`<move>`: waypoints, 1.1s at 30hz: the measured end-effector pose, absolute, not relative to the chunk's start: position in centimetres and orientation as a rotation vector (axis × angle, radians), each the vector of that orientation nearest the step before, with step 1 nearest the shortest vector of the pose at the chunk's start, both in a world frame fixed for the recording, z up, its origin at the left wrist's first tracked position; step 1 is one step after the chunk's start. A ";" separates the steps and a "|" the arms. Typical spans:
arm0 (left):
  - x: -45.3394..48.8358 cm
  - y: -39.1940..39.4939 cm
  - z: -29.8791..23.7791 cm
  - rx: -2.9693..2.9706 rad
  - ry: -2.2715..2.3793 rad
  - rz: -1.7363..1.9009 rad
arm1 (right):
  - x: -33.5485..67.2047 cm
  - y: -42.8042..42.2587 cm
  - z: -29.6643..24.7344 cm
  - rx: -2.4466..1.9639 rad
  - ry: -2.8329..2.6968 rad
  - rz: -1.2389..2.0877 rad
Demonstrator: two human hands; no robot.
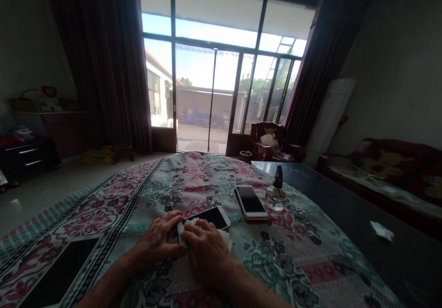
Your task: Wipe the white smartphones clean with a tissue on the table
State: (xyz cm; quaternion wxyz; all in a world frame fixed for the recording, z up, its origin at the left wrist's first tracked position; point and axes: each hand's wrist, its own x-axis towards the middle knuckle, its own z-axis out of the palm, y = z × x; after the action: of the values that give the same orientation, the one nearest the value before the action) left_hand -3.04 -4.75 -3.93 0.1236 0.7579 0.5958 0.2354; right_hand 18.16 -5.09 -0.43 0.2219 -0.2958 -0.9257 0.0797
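Head view shows us a white phone (218, 217) lying screen up on a patterned tablecloth (269, 264), directly under our two hands. Our left hand (159, 238) holds the phone's left end between thumb and fingers, the thumb on the near side and the fingertips at the far corner. Our right hand (207, 244) lies across the phone with its fingers curled together, pressing a white tissue (226, 238) against it; part of the tissue sticks out beside the palm, and the right thumb is too hidden for us to tell how it sits. Just beyond, to the right, we have a second phone (251, 202), dark screen up, and near it a clear bottle (276, 196) with a black top standing upright. A dark-screened tablet (60, 273) lies at our lower left, apart from the hands. On the dark tabletop (331, 206) at right we see a crumpled white scrap (381, 231). Past the cloth, between drawn-back curtains (113, 68), glass doors (193, 101) face a bright yard.
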 end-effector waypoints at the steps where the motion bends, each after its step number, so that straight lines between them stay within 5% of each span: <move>1: -3.0 -4.8 -3.8 2.207 1.743 0.681 | 18.3 -4.9 -0.4 -0.837 -2.542 0.230; 18: -2.0 -5.7 -1.6 2.180 1.748 0.572 | 20.7 -1.0 -1.3 -1.408 -2.264 0.037; 33: -2.4 -5.2 -3.6 2.181 1.784 0.736 | 18.5 -4.4 -1.1 -0.966 -2.469 0.201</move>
State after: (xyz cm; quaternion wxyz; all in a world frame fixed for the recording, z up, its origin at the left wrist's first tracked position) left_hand -2.35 -5.23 -3.60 0.1142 0.7440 0.6086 0.2511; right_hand 18.54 -4.39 -1.09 0.2391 -0.3528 -0.9016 0.0736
